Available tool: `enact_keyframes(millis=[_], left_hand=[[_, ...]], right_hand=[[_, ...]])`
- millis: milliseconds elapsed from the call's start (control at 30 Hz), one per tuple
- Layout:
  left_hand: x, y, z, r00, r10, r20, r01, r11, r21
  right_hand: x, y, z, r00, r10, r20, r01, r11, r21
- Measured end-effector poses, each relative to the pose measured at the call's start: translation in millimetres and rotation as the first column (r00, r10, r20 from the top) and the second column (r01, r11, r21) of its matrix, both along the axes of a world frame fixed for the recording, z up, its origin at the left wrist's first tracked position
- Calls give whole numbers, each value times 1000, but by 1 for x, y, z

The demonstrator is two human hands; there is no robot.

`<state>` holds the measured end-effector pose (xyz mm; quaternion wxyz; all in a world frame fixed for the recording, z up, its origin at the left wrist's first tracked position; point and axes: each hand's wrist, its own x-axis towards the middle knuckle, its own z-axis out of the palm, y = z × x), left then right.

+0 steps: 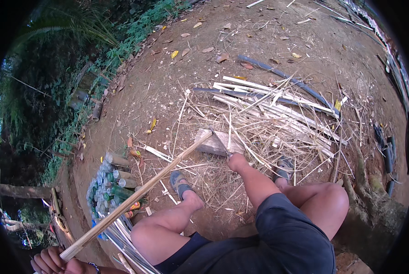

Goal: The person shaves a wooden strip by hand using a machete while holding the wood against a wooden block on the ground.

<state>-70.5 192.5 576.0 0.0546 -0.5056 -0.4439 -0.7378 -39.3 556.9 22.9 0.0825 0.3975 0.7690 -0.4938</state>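
My left hand (54,262), at the lower left, is wrapped round the near end of a long split bamboo strip (138,194). The strip slants up and away to the right, its far end over a wooden block (205,147) on the ground. In my right hand (237,161), closed at the block's near right side, is a knife (221,142). The dark, narrow blade points away and to the left, its tip beside the strip's far end. Whether blade and strip touch, I cannot tell. My fingers hide most of the handle.
Pale split strips (282,114) and thin shavings lie beyond the block, with a dark grey pipe (277,72). Glass bottles (111,182) are heaped at the left. More strips (127,239) lie by my left leg. A tree trunk (373,214) stands at the right, greenery (90,41) far left.
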Motion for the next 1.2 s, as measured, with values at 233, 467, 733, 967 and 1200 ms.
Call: enact_keyframes(millis=[233,467,733,967,1200], left_hand=[[-8,-23,-16,1000,12,12,-13,997,80],[-6,-38,-40,962,180,204,-214,963,161],[-20,-64,-66,862,371,346,-479,820,314],[-15,-73,-60,728,504,464,-652,717,245],[-16,-70,-67,602,586,542,-765,617,184]], right_hand=[[24,-7,20,950,-293,-107,138,703,-697],[58,-57,43,861,-491,-130,266,653,-709],[84,-43,26,856,-488,-171,323,764,-559],[91,-51,47,862,-490,-132,358,772,-525],[90,-57,38,938,-337,-76,285,879,-382]])
